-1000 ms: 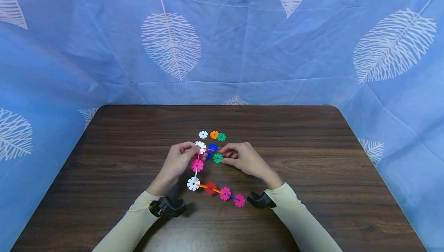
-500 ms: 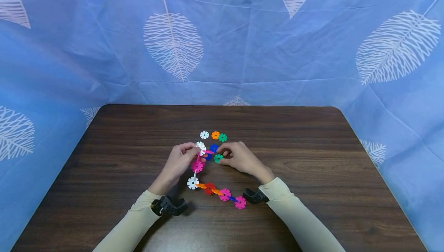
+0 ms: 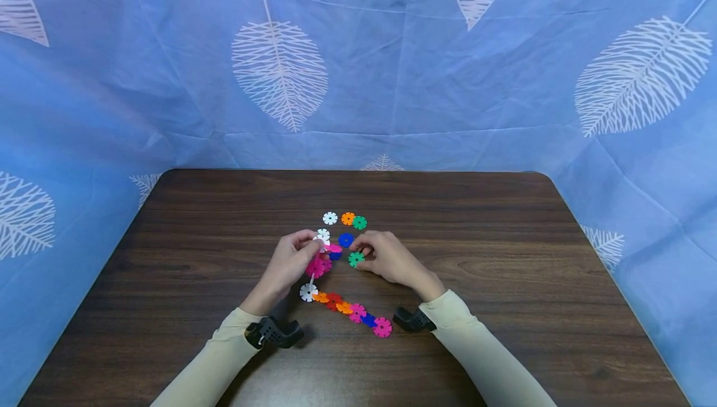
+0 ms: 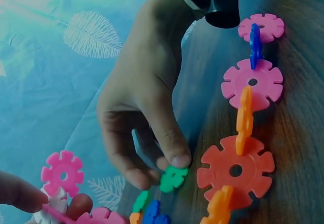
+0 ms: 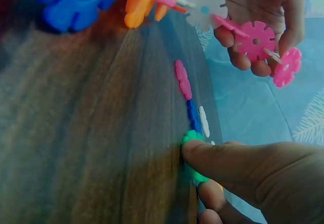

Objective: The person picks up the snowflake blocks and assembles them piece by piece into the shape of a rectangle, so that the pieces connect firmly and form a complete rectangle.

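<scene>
My left hand [image 3: 287, 264] pinches the upper end of a chain of notched plastic discs, near a white disc [image 3: 323, 234]. The chain runs down past a white disc [image 3: 308, 292], then right through orange, a red disc [image 4: 235, 155] and pink, ending in a pink disc [image 3: 383, 327]. Flat and upright discs slot into each other along it. My right hand [image 3: 394, 262] pinches a green disc [image 5: 191, 137] between thumb and fingers, right of the chain's held end. Loose blue discs [image 3: 346, 240] lie between the hands. Fingers partly hide the left hand's hold.
Beyond the hands, a white disc [image 3: 330, 218], an orange disc [image 3: 348, 218] and another green disc [image 3: 360, 223] lie on the brown wooden table [image 3: 504, 239]. A blue leaf-patterned cloth [image 3: 358, 83] hangs behind. Each wrist wears a black camera [image 3: 274, 332].
The right hand has come left to the green disc and shifted it slightly toward me. The chain has tilted in the left hand, so its linking discs show more broadly; its lower row has shifted slightly left.
</scene>
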Tool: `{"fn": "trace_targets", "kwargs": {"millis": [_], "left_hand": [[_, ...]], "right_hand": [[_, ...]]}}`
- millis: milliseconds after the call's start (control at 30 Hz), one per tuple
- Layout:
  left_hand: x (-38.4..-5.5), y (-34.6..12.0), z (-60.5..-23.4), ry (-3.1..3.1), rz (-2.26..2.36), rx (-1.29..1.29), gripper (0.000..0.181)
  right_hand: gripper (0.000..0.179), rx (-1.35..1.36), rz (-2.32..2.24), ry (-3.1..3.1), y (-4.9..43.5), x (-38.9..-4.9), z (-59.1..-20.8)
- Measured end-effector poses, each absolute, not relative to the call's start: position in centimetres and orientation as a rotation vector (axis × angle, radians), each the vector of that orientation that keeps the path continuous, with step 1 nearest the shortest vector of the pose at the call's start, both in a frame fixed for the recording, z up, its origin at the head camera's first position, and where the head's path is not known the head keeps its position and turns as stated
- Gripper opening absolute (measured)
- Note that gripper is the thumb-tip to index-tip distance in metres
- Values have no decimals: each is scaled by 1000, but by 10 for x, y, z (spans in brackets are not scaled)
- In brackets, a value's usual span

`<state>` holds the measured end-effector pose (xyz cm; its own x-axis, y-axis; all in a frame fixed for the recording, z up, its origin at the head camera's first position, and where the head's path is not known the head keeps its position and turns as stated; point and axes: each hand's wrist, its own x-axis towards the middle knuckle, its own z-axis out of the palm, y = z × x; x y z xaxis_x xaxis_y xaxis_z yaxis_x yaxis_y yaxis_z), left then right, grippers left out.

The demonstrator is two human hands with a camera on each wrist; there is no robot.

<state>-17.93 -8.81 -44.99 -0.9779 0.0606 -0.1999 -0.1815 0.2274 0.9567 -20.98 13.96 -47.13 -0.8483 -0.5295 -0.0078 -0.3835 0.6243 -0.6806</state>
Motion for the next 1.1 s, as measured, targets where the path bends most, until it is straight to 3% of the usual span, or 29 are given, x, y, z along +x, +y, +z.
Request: {"fn": "trace_targets", "kwargs": {"millis": [500,1100], "left_hand": [[-181,-88,-452,2223,1859,-97,27],[-179,-86,-452,2209,1877,-58,21]], "right_hand": [[21,-591,-1203,2541,156,-199,-473],[18,-465,-1353,2521,169,-183,-465]]}}
